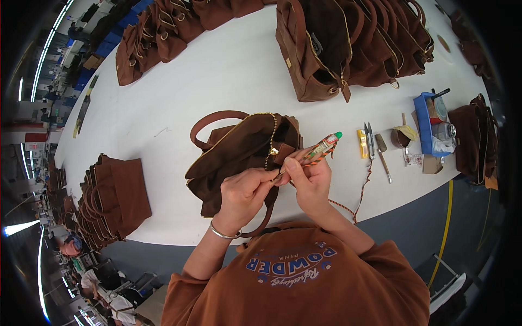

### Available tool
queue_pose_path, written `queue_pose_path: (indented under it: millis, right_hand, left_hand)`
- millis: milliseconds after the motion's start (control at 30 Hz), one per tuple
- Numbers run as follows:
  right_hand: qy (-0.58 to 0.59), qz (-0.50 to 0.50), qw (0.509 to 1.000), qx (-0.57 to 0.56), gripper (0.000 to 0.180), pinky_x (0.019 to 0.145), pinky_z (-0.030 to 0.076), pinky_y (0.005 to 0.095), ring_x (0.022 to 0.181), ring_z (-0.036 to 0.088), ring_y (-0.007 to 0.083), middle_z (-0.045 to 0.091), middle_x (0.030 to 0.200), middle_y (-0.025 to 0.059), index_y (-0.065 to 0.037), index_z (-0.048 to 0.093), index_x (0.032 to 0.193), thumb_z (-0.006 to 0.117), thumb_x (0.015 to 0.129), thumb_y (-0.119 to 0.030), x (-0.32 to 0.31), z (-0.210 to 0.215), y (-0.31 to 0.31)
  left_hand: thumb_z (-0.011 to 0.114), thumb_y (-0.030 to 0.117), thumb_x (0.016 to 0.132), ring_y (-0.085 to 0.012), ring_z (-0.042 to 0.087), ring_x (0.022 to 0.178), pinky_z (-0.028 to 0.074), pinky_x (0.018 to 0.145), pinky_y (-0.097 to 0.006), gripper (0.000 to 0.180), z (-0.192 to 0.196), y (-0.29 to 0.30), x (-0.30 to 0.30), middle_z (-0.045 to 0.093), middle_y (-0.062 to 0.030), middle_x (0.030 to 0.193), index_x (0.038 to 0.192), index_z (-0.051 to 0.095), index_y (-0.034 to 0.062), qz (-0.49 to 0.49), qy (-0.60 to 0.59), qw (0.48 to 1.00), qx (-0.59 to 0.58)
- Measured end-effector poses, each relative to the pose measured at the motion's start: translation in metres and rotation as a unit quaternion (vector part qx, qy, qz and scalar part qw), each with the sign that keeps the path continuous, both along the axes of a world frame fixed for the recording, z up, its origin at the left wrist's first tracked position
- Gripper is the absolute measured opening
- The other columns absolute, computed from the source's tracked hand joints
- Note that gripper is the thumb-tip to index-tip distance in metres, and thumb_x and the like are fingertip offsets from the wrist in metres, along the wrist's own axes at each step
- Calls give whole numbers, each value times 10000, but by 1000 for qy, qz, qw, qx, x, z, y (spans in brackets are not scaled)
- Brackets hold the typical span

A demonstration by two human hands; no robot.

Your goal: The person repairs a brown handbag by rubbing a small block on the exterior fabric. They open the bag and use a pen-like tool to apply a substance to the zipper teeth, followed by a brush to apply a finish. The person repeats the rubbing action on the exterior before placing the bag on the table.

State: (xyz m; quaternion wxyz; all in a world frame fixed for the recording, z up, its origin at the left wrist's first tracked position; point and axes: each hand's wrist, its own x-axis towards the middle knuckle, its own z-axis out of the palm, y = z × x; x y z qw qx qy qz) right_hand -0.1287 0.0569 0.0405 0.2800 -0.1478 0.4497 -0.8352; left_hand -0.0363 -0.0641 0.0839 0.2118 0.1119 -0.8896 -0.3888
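Note:
A brown handbag [225, 155] lies unzipped on the white table in front of me, its gold zip curving round the dark opening. My left hand [242, 194] is closed in a pinch at the bag's near right edge, by the zip end; whatever sits between its fingertips is too small to make out. Beside it, my right hand [311, 182] grips a slim printed tube with a green end [325, 144], which looks like a lighter. An orange-and-black cord [342, 206] loops round that tube and runs to the thread snips [371, 142]. Both hands' fingertips nearly meet.
Brown handbags stand in rows at the back right [321, 54], far left [157, 41] and near left [117, 195]. To the right are a yellow box [362, 144], a brush-like tool [384, 156], a brown cup [400, 138] and a blue bin [424, 127] of supplies.

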Motion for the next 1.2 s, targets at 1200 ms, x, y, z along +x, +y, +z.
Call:
queue_pose_path:
  millis: [1200]
  right_hand:
    - [-62,21,998,-23,138,598,576,264,666,613,100,601,815,78,-11,472,963,575,987,-99,-4,4,-2]
  left_hand:
    - [750,-16,791,-175,718,737,555,639,-252,150,3,5,3,722,-102,856,933,702,-10,39,-29,997,67]
